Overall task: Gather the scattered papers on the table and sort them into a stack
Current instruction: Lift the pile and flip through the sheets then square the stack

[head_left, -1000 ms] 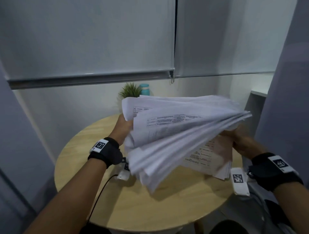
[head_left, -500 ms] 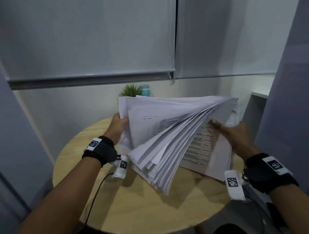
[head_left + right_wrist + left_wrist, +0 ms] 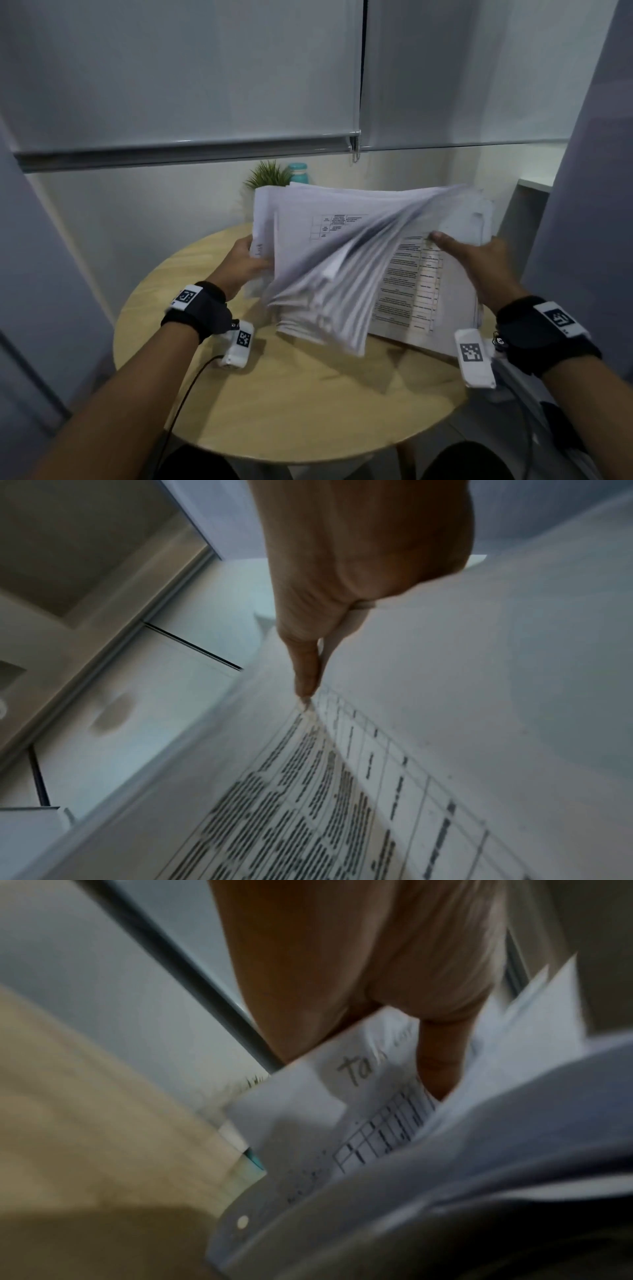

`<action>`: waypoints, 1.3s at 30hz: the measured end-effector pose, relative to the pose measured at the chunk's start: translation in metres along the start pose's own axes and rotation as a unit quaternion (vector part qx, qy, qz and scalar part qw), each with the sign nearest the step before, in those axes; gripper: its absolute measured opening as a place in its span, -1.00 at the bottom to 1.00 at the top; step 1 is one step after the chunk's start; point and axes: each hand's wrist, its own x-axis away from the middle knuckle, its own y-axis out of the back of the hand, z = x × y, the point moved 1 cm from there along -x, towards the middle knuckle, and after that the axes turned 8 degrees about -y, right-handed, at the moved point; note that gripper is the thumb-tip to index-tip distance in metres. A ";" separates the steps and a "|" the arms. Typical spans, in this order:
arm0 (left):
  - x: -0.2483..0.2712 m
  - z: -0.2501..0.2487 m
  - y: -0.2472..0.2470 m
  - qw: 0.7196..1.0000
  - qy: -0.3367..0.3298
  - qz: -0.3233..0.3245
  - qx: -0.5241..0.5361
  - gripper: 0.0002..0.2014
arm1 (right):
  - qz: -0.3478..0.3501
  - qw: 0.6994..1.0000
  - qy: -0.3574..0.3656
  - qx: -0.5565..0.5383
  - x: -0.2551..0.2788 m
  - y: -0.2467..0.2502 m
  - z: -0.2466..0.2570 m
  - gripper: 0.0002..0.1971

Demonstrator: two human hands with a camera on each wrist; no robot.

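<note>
A thick bundle of white papers (image 3: 342, 260) hangs fanned open above the round wooden table (image 3: 308, 394), with its lower edge near the tabletop. My left hand (image 3: 245, 263) grips its left edge, one finger tucked between sheets in the left wrist view (image 3: 435, 1064). My right hand (image 3: 472, 263) holds the right part. Its thumb lies on a printed sheet with a table (image 3: 394, 777), and its other fingers are hidden behind the pages. The loose pages are blurred.
A small green plant (image 3: 269, 174) and a teal bottle (image 3: 298, 171) stand at the table's far edge, behind the papers. Grey partitions close in on both sides, and a white ledge (image 3: 534, 185) is at the right. A black cable (image 3: 191, 380) trails from my left wrist.
The bundle has swung from lying slanted to more upright and fanned wider. My right hand moved from under its right edge up onto the printed sheet. My left hand kept its grip.
</note>
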 end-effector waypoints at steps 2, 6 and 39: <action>0.005 0.002 -0.001 0.999 0.002 0.013 0.032 -0.65 | -0.006 1.000 -0.009 0.004 -0.003 0.003 -0.002 -0.55; 0.003 -0.007 -0.003 0.999 -0.008 -0.015 -0.028 -0.80 | 0.012 0.999 -0.031 0.027 -0.006 0.003 -0.001 -0.59; 0.022 -0.023 0.023 0.995 -0.061 -0.059 0.055 -0.48 | 0.134 0.991 -0.013 -0.024 0.012 -0.028 0.013 -0.58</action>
